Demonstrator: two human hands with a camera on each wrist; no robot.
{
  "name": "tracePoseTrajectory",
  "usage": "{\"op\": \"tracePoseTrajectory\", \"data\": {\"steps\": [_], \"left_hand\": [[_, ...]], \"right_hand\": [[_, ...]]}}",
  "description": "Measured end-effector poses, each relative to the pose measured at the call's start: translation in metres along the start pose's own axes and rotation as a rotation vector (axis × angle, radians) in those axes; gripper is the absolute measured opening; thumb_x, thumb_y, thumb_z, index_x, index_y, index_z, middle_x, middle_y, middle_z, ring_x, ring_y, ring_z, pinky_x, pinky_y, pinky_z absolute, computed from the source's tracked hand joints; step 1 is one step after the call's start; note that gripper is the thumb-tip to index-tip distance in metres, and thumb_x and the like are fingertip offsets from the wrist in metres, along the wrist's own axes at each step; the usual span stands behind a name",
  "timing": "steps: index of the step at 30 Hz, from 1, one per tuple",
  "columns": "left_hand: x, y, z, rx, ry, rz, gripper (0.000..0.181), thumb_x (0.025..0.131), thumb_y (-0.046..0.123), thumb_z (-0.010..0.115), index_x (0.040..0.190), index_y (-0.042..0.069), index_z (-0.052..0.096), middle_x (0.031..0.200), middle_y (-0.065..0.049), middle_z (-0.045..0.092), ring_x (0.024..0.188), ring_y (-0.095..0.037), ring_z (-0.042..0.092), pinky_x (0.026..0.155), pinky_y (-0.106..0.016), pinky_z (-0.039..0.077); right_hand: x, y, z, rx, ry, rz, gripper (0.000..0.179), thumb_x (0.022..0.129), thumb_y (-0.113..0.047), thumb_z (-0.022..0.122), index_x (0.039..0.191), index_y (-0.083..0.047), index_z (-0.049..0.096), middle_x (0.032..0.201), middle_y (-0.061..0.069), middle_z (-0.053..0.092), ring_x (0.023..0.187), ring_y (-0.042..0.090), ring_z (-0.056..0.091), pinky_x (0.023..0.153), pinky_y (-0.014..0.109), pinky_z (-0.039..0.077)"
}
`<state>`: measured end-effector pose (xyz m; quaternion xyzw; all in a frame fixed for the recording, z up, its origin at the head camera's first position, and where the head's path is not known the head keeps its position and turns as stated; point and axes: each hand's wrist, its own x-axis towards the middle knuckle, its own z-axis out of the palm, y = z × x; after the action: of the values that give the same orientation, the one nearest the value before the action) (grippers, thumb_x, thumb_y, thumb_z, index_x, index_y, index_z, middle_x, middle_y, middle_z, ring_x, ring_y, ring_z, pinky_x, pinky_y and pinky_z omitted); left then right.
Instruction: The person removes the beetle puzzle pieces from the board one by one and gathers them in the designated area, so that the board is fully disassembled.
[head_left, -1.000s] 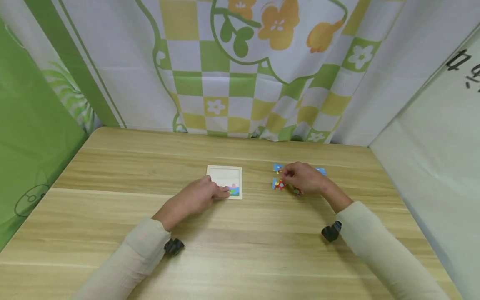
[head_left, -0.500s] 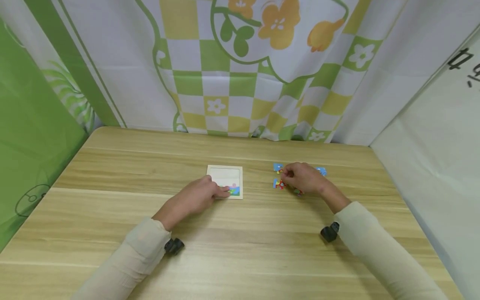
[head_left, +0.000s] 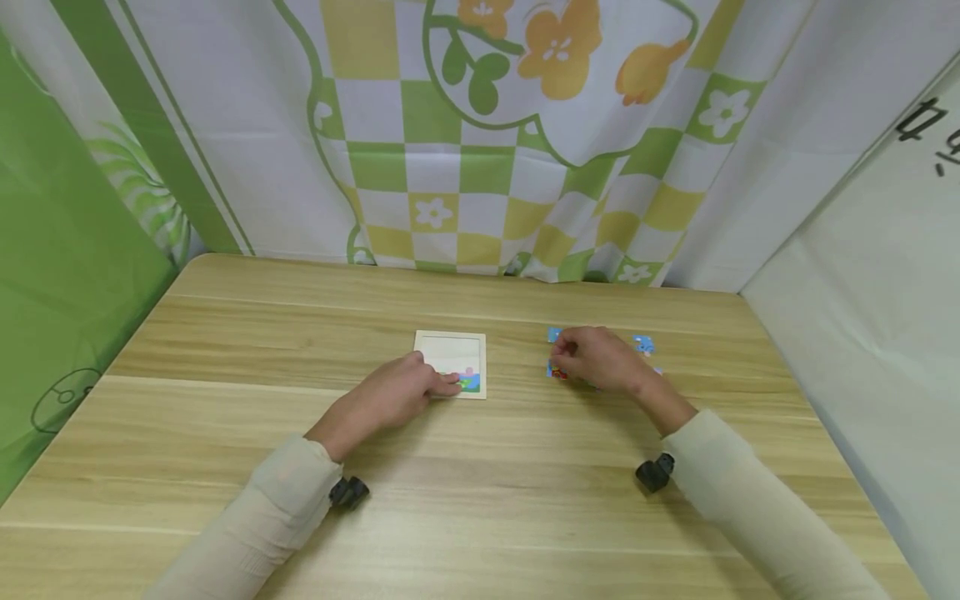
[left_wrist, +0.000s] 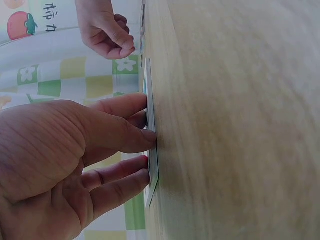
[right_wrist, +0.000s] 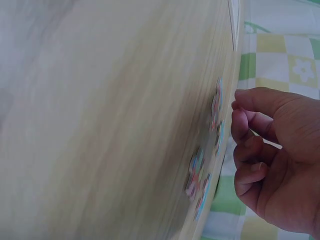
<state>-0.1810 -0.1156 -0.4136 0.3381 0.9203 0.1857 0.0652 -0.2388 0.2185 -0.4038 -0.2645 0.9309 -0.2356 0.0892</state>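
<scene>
In the head view a square wooden puzzle board (head_left: 447, 352) lies flat, pieces of a colourful picture filling part of its front end. My left hand (head_left: 397, 388) touches it, fingertips on the board and thumb (left_wrist: 132, 137) along its near edge. To the right, my right hand (head_left: 600, 358) is above a group of loose puzzle pieces (head_left: 643, 344), hiding several of them. Its fingers are curled, thumb and forefinger close together, with no piece visible between them in the right wrist view. Just below those fingertips lie red and blue jigsaw pieces (right_wrist: 217, 105).
The wooden table (head_left: 465, 500) extends toward me and to both sides. A checked, flowered curtain (head_left: 480, 200) hangs along its back edge. Green cloth (head_left: 67, 275) stands at the left, and a white sheet with black writing (head_left: 885, 250) at the right.
My right hand has shifted slightly left over the loose pieces, covering more of the left ones and uncovering more on the right. The left hand and the board stay put.
</scene>
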Motion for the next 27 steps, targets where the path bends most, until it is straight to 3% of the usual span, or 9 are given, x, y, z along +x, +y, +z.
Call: {"op": "tracePoseTrajectory", "data": {"steps": [4, 8, 13, 19, 24, 27], "left_hand": [[0.0, 0.0, 0.0, 0.004, 0.008, 0.014, 0.039, 0.093, -0.011, 0.066, 0.123, 0.011, 0.076, 0.131, -0.003, 0.065, 0.084, -0.023, 0.061, 0.068, -0.027, 0.047], [-0.001, 0.001, -0.001, 0.005, -0.009, -0.008, 0.04, 0.094, -0.01, 0.066, 0.124, 0.013, 0.075, 0.133, -0.001, 0.064, 0.082, -0.02, 0.055, 0.069, -0.028, 0.046], [0.0, 0.002, 0.0, 0.006, -0.024, -0.027, 0.04, 0.095, -0.008, 0.066, 0.125, 0.016, 0.075, 0.135, 0.003, 0.062, 0.08, -0.017, 0.049, 0.069, -0.029, 0.045], [0.0, 0.001, -0.001, -0.007, -0.033, -0.045, 0.039, 0.095, -0.006, 0.067, 0.126, 0.017, 0.075, 0.136, 0.004, 0.061, 0.078, -0.016, 0.046, 0.065, -0.027, 0.042], [0.0, 0.001, -0.001, 0.004, -0.043, -0.051, 0.039, 0.096, -0.004, 0.067, 0.127, 0.019, 0.074, 0.138, 0.006, 0.061, 0.077, -0.019, 0.045, 0.062, -0.027, 0.038], [0.0, 0.001, -0.001, 0.004, -0.046, -0.052, 0.039, 0.096, -0.004, 0.067, 0.128, 0.019, 0.074, 0.138, 0.006, 0.061, 0.077, -0.019, 0.045, 0.061, -0.027, 0.038]], "right_hand": [[0.003, -0.01, 0.006, -0.009, 0.02, -0.058, 0.009, 0.098, -0.013, 0.068, 0.09, -0.011, 0.072, 0.078, -0.005, 0.068, 0.069, 0.01, 0.058, 0.068, 0.034, 0.048], [0.008, -0.021, 0.012, -0.003, 0.03, -0.072, 0.004, 0.097, -0.012, 0.07, 0.094, -0.01, 0.073, 0.085, -0.004, 0.068, 0.076, 0.011, 0.06, 0.071, 0.033, 0.051], [0.018, -0.035, 0.02, 0.051, 0.007, -0.072, 0.004, 0.097, -0.011, 0.071, 0.097, -0.009, 0.074, 0.085, -0.004, 0.069, 0.072, 0.011, 0.059, 0.067, 0.032, 0.049], [0.031, -0.055, 0.031, 0.072, -0.001, -0.139, 0.006, 0.098, -0.01, 0.069, 0.098, -0.01, 0.075, 0.088, -0.005, 0.071, 0.075, 0.011, 0.061, 0.066, 0.03, 0.05], [0.041, -0.07, 0.038, 0.059, -0.027, -0.133, 0.005, 0.098, -0.015, 0.071, 0.102, -0.012, 0.075, 0.09, -0.006, 0.07, 0.077, 0.011, 0.061, 0.07, 0.031, 0.05], [0.046, -0.076, 0.042, 0.038, -0.048, -0.125, 0.014, 0.096, -0.019, 0.076, 0.108, -0.011, 0.075, 0.095, -0.004, 0.069, 0.082, 0.012, 0.061, 0.075, 0.032, 0.05]]}}
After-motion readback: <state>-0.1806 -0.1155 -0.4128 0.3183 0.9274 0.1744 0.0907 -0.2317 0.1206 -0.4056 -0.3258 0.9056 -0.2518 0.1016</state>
